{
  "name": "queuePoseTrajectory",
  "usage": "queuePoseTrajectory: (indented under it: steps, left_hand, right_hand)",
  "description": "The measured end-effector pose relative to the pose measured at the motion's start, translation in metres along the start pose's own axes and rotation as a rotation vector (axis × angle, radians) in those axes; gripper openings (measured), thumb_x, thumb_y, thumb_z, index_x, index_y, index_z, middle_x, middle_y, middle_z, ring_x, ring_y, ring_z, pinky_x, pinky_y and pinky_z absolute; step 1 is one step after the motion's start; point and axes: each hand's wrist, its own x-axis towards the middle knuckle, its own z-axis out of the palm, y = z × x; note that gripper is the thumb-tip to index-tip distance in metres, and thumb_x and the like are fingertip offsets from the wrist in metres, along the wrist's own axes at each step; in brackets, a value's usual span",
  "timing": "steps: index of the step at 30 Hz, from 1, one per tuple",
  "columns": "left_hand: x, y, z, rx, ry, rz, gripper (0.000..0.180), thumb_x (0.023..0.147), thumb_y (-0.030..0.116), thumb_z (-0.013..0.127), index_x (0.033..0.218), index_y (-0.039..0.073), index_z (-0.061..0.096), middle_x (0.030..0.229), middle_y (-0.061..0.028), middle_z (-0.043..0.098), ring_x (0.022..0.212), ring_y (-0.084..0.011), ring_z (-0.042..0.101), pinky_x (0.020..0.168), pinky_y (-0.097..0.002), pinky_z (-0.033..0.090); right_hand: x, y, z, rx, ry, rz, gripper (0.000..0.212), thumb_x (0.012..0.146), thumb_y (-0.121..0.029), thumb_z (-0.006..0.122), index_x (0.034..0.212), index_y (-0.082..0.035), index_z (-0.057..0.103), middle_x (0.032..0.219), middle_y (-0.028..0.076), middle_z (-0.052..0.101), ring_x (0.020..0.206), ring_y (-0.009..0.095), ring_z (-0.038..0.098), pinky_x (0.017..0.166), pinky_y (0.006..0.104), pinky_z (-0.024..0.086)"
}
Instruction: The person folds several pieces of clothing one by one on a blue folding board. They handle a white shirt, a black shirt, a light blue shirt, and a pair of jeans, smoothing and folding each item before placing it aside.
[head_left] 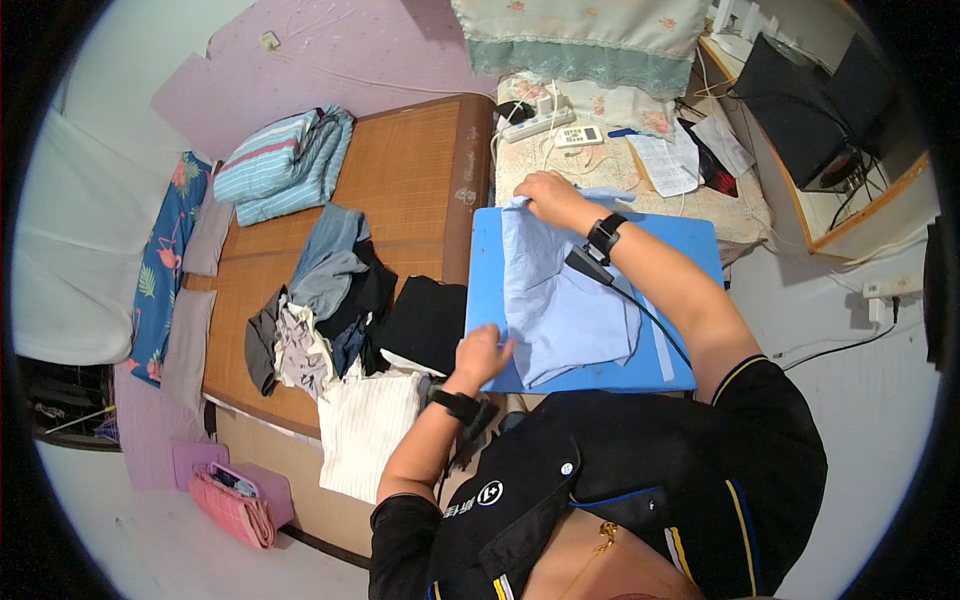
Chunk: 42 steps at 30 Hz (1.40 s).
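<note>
A light blue garment (565, 315), rumpled in places, lies over a bright blue tabletop (690, 240) in front of me. At its far left corner, my right hand (552, 198) is closed in a pinch on the fabric, which lifts and folds under the fingers. My left hand (482, 355) is at the garment's near left edge, fingers curled and thumb against the cloth; its grip is partly hidden. Both wrists wear black bands. A black cabled device (588, 265) hangs beneath my right wrist, over the garment.
Left of the tabletop, a bed with a brown mat (400, 160) holds a heap of clothes (335, 290), a folded black garment (425, 320), a white ribbed garment (365, 430) and a striped quilt (285, 160). Behind, a cloth-covered table bears a power strip (540, 122) and papers (668, 162).
</note>
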Motion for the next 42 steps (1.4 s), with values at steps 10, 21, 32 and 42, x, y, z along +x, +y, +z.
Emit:
queuePoseTrajectory:
  steps: [10,21,32,42]
  left_hand:
    - [0.072,0.018,-0.02,-0.873,-0.187,-0.031,0.03,0.086,0.01,0.047,0.115,-0.001,0.047,0.108,-0.0075,0.056,0.096,-0.0148,0.053,0.079,-0.0258,0.044]
    - [0.09,-0.025,-0.002,-1.511,-0.408,-0.398,0.034,0.086,0.015,0.045,0.115,-0.002,0.048,0.114,-0.0128,0.053,0.1,-0.0211,0.054,0.085,-0.0332,0.045]
    - [0.02,-0.021,-0.065,-0.902,-0.615,-0.538,0.039,0.081,0.03,0.048,0.076,-0.007,0.055,0.07,-0.0178,0.062,0.058,-0.0223,0.064,0.044,-0.0251,0.049]
    - [-0.034,0.004,0.003,-1.128,-0.537,-0.666,0.032,0.077,0.026,0.064,0.08,-0.002,0.049,0.065,-0.0089,0.054,0.055,-0.0179,0.058,0.049,-0.027,0.052]
  right_hand:
    - [-0.056,-0.047,-0.017,0.081,-0.143,-0.171,0.014,0.069,-0.009,0.056,0.083,-0.007,0.058,0.077,0.009,0.052,0.079,0.028,0.053,0.066,0.0377,0.045]
    - [-0.174,-0.125,0.059,0.335,-0.429,-0.02,0.016,0.075,-0.012,0.053,0.088,-0.008,0.061,0.079,0.01,0.058,0.072,0.029,0.058,0.061,0.0384,0.047]
    - [-0.192,-0.125,0.108,0.624,-0.619,0.39,0.023,0.076,-0.016,0.051,0.094,-0.006,0.063,0.085,0.016,0.062,0.077,0.03,0.058,0.069,0.0366,0.045]
    - [-0.202,-0.124,0.109,0.562,-0.616,0.189,0.021,0.078,-0.024,0.056,0.093,-0.011,0.063,0.084,0.009,0.059,0.082,0.026,0.056,0.072,0.0366,0.043]
